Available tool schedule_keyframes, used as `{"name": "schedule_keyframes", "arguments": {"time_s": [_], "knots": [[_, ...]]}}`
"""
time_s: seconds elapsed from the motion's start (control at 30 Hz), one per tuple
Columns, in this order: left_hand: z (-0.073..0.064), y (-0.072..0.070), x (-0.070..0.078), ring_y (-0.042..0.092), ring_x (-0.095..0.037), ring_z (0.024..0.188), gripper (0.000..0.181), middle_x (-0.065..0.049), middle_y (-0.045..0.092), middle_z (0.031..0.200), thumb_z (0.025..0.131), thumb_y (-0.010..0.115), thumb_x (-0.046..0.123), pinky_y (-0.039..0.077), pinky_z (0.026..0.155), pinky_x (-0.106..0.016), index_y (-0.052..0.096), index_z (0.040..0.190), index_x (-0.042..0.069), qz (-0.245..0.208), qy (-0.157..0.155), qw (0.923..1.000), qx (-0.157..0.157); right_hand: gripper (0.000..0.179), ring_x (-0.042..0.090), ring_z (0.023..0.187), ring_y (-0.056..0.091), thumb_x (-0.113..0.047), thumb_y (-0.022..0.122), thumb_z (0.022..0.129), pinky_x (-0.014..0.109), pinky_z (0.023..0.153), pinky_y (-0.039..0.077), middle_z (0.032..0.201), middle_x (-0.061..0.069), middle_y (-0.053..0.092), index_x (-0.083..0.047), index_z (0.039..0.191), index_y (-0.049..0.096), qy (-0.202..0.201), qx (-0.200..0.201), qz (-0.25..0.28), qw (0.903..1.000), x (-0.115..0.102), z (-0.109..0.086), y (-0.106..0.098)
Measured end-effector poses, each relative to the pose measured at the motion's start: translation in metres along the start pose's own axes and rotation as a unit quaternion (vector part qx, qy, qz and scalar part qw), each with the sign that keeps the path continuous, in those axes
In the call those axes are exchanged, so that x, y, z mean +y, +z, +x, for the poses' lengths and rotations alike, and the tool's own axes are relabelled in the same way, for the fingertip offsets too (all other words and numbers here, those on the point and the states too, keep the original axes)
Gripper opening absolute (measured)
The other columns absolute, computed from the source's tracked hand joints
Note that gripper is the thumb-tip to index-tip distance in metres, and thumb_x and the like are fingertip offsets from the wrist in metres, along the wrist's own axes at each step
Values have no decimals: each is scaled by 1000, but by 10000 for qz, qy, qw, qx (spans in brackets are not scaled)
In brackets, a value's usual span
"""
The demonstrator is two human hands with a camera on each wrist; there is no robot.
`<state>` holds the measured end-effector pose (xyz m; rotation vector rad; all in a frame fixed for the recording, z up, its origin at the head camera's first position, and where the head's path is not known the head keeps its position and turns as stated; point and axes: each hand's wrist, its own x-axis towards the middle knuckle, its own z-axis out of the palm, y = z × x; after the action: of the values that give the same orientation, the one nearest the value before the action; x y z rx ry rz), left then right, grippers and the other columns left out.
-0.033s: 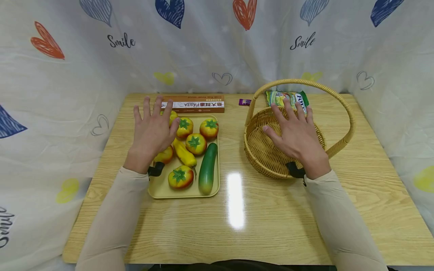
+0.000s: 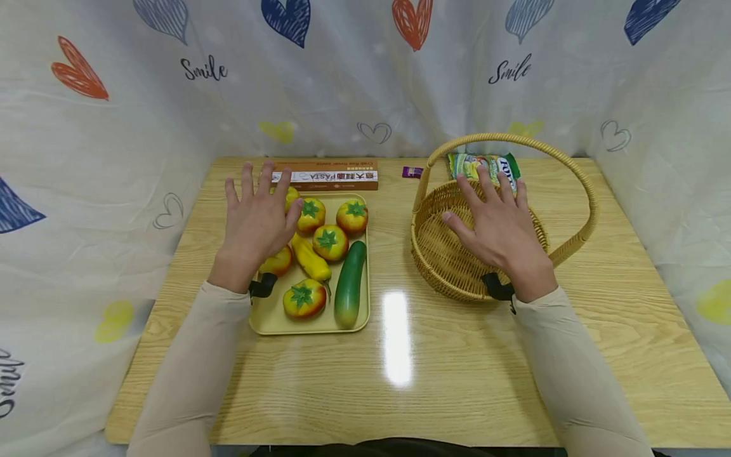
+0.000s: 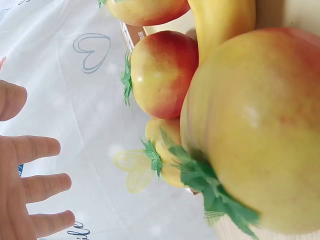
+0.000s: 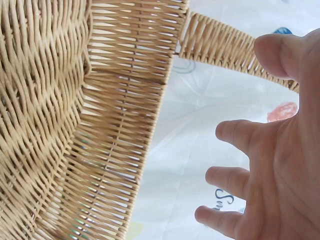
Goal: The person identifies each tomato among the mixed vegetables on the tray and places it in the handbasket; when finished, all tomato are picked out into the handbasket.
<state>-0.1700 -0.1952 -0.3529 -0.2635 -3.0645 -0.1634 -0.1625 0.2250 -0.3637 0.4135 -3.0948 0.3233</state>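
Note:
My left hand (image 2: 257, 212) hovers with spread, straight fingers over the left side of a pale yellow tray (image 2: 265, 325), holding nothing. On the tray lie several yellow-red, tomato-like fruits (image 2: 330, 243) with green leafy tops, a yellow pepper (image 2: 310, 259) and a green cucumber (image 2: 349, 285). One such fruit (image 3: 260, 125) looms large in the left wrist view, apart from the fingers. Above a round wicker basket (image 2: 431, 266), my right hand (image 2: 502, 228) is likewise spread and holds nothing. The basket's tall handle (image 2: 502, 138) arches behind that hand; part of the basket is hidden beneath it.
A brown pasta box (image 2: 337, 176) lies behind the tray. Along the back edge are a small purple packet (image 2: 412, 172) and a green bag (image 2: 482, 165), the latter partly behind the basket handle. A white patterned cloth (image 2: 342, 76) surrounds the wooden table (image 2: 342, 393) on its back and sides.

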Motion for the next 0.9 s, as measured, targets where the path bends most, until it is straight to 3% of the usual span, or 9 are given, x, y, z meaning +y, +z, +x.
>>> {"name": "schedule_keyframes", "arguments": {"time_s": [0.23, 0.43, 0.6, 0.8, 0.9], "knots": [[0, -1, -1, 5, -55, 167, 68, -23, 19, 181, 118, 33, 48, 4, 129, -81, 27, 175, 12, -26, -5, 10000, 22, 89, 55, 168, -1, -79, 26, 108, 75, 131, -9, 186, 14, -3, -24, 178, 18, 11, -12, 18, 10000, 0, 2, -1], [-3, -4, -9, 1, -53, 168, 69, -21, 15, 183, 118, 34, 49, 2, 129, -82, 23, 176, 14, -272, 12, 9996, -86, 88, 55, 168, 0, -74, 37, 110, 77, 131, -8, 186, 12, -3, -24, 178, 14, -162, 43, 294, 9994, 5, -1, -5], [-12, -5, -38, 4, -55, 167, 69, -23, 14, 183, 118, 41, 44, 6, 128, -82, 23, 176, 13, -954, 173, 9952, -159, 87, 49, 170, 8, -63, 53, 110, 71, 134, -3, 186, 8, 6, -22, 178, 18, -624, 176, 1064, 9922, 16, -15, -17], [-31, -5, -81, 21, -59, 162, 65, -33, 27, 175, 116, 52, 31, 19, 129, -76, 33, 171, 1, -1496, 290, 9883, 44, 83, 43, 167, 27, -45, 72, 105, 73, 130, 25, 183, 5, 28, -28, 175, 31, -859, 324, 1672, 9816, 29, -38, -29], [-37, -3, -96, 26, -59, 159, 63, -36, 33, 171, 115, 53, 26, 23, 128, -75, 36, 168, -4, -1726, 249, 9846, 75, 79, 42, 163, 36, -39, 76, 103, 72, 127, 31, 178, 4, 38, -34, 172, 38, -940, 482, 1808, 9778, 32, -46, -32]]}}
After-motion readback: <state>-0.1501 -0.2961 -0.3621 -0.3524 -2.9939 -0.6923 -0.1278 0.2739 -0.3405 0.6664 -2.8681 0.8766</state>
